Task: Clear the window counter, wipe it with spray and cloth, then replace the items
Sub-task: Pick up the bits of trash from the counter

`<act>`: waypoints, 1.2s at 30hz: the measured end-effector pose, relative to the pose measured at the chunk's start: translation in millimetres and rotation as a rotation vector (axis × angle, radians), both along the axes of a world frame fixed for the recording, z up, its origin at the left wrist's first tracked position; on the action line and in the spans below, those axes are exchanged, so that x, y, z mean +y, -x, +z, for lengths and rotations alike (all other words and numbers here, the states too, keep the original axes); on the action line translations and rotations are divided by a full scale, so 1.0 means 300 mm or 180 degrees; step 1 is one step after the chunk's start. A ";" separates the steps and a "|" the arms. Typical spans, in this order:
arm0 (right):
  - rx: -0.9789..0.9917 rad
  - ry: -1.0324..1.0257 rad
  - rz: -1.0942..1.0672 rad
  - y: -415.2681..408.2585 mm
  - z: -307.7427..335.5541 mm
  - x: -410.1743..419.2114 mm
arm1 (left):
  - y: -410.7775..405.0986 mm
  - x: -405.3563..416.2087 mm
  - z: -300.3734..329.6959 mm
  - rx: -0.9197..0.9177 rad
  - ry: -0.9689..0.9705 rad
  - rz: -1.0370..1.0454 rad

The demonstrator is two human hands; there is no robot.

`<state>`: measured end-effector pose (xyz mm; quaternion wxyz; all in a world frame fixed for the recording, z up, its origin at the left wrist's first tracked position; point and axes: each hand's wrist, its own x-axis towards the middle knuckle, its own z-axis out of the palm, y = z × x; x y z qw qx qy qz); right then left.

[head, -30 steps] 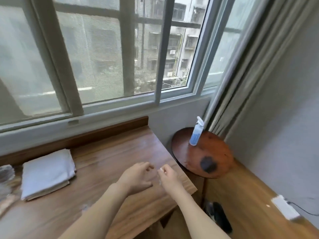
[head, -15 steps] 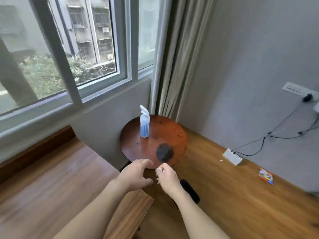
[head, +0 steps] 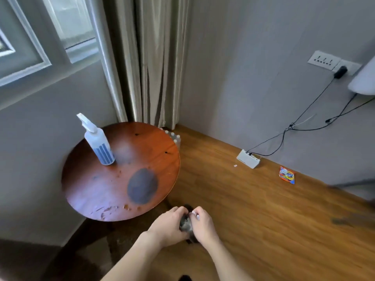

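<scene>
Low in the head view, just off the near edge of the round wooden table [head: 97, 191], the left hand [head: 169, 227] and the right hand [head: 203, 226] are meeting side by side above the wooden floor [head: 253, 209]. Both are curling their fingers around something small and greyish between them; it is too blurred to name, and a tiny white scrap is showing at the right fingertips [head: 194, 212]. On the table a spray bottle [head: 98, 142] is standing upright toward the far left side, its white trigger head pointing up and left. A dark oval patch [head: 142, 188] is lying on the tabletop nearer the hands, well apart from the bottle. Beside the table a curtain [head: 150, 61] is hanging in the corner, and a white power strip [head: 248, 159] is sitting on the floor against the wall
</scene>
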<state>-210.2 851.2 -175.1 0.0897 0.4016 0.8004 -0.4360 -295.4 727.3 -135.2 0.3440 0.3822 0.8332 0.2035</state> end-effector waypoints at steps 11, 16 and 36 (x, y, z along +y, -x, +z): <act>-0.0625 0.0124 -0.0348 0.101 -0.857 0.329 | 0.125 0.320 -0.671 -0.0536 0.0664 0.0333; -0.0961 0.0342 -0.0259 0.133 -1.118 0.373 | 0.178 0.387 -0.908 -0.0883 0.0565 0.0399; -0.0598 0.0493 -0.0054 0.217 -0.711 0.349 | 0.207 0.382 -0.614 -0.0627 0.0612 0.0382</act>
